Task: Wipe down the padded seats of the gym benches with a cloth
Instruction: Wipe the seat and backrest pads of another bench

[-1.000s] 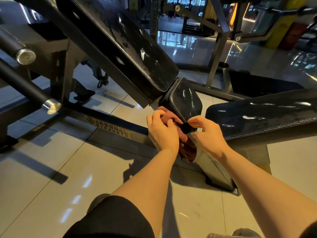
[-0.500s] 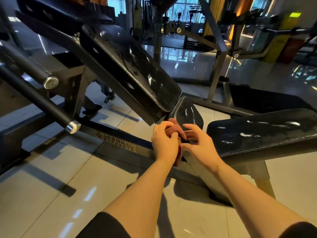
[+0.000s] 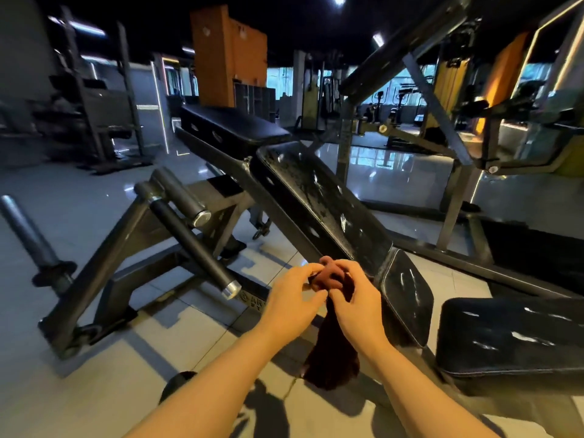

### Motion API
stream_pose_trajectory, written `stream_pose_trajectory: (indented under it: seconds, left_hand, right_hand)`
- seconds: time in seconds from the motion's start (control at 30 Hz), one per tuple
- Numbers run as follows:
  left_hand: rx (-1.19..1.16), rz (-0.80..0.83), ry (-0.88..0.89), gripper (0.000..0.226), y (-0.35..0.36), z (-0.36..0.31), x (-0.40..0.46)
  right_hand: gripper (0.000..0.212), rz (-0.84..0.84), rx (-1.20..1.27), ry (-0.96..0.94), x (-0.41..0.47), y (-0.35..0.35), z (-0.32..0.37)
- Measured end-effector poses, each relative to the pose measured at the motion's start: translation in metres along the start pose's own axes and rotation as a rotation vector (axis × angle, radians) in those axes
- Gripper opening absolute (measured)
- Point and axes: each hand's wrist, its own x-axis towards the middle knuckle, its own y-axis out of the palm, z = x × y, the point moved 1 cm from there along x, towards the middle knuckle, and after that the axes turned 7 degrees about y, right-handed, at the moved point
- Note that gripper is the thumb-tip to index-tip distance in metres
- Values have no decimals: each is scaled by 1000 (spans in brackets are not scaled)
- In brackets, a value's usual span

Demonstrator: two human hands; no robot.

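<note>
**Cloth held in both hands, in front of the sloped pad**

Both hands hold the cloth (image 3: 331,352) in the air, low in the middle of the view. The left hand (image 3: 292,303) pinches its bunched top from the left, and the right hand (image 3: 358,300) has its fingers curled around the same bunch from the right. The rest of the cloth hangs down freely below the hands. It is dark red-brown and looks soft and crumpled.

The sloped pad (image 3: 322,210) lies just behind and above the hands. Its long axis runs from upper left, far, to lower right, near. The right hand is nearer to its low end. The small seat (image 3: 406,298) is just beside the right hand, and the flat bench (image 3: 512,336) lies farther to the right. The sloped pad is black and shows many pale spots, probably drops or dirt.
</note>
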Motion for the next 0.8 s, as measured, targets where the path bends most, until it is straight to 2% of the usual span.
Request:
stream_pose_trajectory:
  seconds: [0.17, 0.27, 0.33, 0.43, 0.57, 0.7, 0.8]
  left_hand:
    - [406, 61, 155, 44, -54, 25, 26]
    - [579, 115, 250, 49, -80, 29, 50]
    - [664, 158, 305, 54, -89, 34, 65]
    - [766, 226, 352, 65, -95, 50, 86]
    - [925, 378, 491, 77, -93, 69, 110]
    - [1124, 481, 684, 80, -95, 83, 129]
    - [1186, 521, 739, 83, -101, 96, 135]
  right_hand:
    - [60, -148, -313, -173, 48, 39, 10]
    - [50, -229, -474, -385, 79, 60, 25]
    - [42, -207, -698, -548, 100, 70, 26]
    - [45, -77, -1111, -739, 117, 69, 7]
    - [46, 8, -1247, -708, 103, 53, -18]
    - [48, 2, -1129, -567, 78, 35, -46]
    - [49, -28, -1136, -514, 67, 35, -31]
